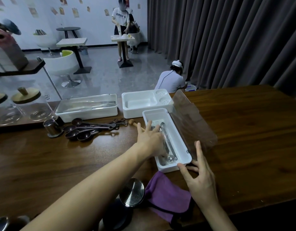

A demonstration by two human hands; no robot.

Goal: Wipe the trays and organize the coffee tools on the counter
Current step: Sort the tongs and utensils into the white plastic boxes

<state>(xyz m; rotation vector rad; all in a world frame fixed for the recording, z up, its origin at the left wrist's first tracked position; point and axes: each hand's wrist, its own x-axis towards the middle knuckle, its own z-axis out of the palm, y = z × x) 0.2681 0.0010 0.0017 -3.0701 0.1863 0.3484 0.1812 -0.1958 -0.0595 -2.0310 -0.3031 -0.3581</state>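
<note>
A long white tray (177,138) lies on the wooden counter (244,122), its clear hinged lid (192,120) standing open on the right side. Silver measuring spoons (167,144) lie inside it. My left hand (150,139) reaches into the tray with fingers spread over the spoons. At the tray's near right corner, my right hand (199,174) touches the rim and the lid's lower edge with straight fingers. A purple cloth (167,195) lies just in front of the tray.
Dark measuring spoons (83,130) and a steel cup (52,128) lie left of the tray. A lidded white tray (87,107) and an open moulded white tray (143,102) sit behind. A ridged steel tamper (132,192) stands near me. Glass jars (32,105) stand at left.
</note>
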